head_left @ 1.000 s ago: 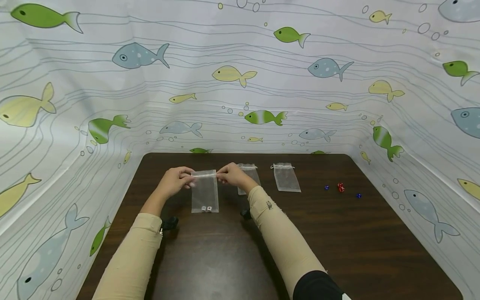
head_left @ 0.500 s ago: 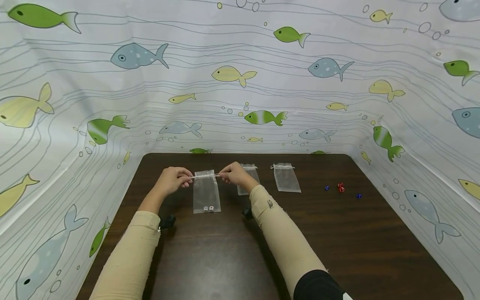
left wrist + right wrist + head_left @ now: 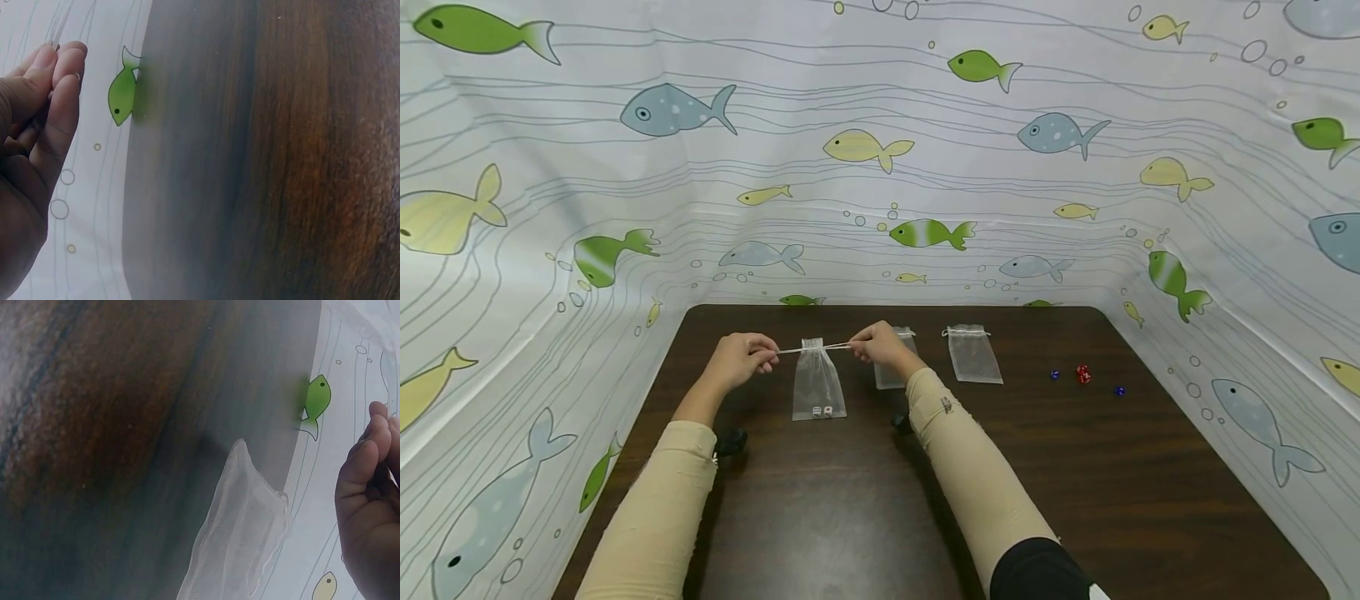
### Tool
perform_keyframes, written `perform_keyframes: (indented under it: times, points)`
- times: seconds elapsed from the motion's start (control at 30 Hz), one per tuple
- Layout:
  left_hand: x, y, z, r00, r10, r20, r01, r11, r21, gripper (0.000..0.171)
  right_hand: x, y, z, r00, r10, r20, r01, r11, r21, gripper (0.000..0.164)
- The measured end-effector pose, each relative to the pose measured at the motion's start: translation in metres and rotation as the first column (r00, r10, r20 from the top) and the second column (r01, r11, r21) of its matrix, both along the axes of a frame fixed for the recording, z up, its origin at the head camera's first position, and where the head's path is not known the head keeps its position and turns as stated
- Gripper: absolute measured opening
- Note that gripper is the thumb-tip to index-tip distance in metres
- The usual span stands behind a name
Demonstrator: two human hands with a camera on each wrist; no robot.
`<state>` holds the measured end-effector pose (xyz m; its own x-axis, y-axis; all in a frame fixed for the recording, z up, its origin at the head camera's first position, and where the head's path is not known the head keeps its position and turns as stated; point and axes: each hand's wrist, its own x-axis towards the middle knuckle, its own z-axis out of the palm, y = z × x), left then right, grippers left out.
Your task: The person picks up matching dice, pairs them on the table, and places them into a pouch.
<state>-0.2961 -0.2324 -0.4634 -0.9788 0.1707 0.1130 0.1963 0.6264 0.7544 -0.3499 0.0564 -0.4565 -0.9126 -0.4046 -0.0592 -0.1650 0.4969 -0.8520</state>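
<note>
A sheer white drawstring pouch [image 3: 818, 379] hangs between my two hands, its neck gathered tight on the cord. Two white dice [image 3: 822, 412] show through the mesh at its bottom. My left hand [image 3: 741, 358] pinches one end of the white drawstring [image 3: 792, 351] between thumb and fingers; the left wrist view has that hand [image 3: 44, 119] with the cord rising from its fingertips. On the other side my right hand [image 3: 878, 343] pinches the opposite end. In the right wrist view the right hand [image 3: 375, 494] is partly cut off by the frame edge.
A second sheer pouch [image 3: 889, 375] lies flat behind my right wrist, partly covered by it. Farther right is a third pouch [image 3: 972, 357]. Red dice [image 3: 1082, 374] sit close together on the right, with a blue die [image 3: 1055, 375] and another blue die [image 3: 1120, 391] beside them.
My hands have moved apart, pulling the drawstring out both sides. The pouch's flat, wide top has bunched into a narrow neck, and the pouch has shifted slightly right.
</note>
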Motion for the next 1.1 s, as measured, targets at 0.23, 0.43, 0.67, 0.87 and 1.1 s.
perform_keyframes:
  times: [0.23,0.43,0.67,0.87,1.1]
  points:
    - [-0.001,-0.001,-0.002,1.000,0.001,-0.030,-0.001,1.000,-0.013,0.015,0.002,-0.001,0.002,0.999,0.029,0.019,-0.029,0.999,-0.015,0.026]
    - [0.001,0.000,-0.004,0.999,0.016,-0.049,-0.019,0.998,-0.053,0.018,0.002,-0.002,0.000,0.999,0.054,0.007,-0.054,0.999,0.002,0.027]
    - [0.001,0.003,-0.011,0.996,0.026,-0.080,-0.036,0.991,-0.125,0.017,0.004,-0.004,-0.003,0.998,0.069,-0.009,-0.068,0.997,0.045,0.026]
    - [0.003,0.007,-0.015,0.999,0.015,-0.046,-0.022,0.987,-0.161,0.024,0.004,-0.004,-0.009,0.993,0.118,-0.017,-0.116,0.987,0.112,0.028]
    - [0.004,0.011,-0.018,0.999,0.031,-0.033,-0.037,0.981,-0.192,0.026,0.006,-0.002,-0.010,0.991,0.134,-0.012,-0.131,0.980,0.150,0.036]
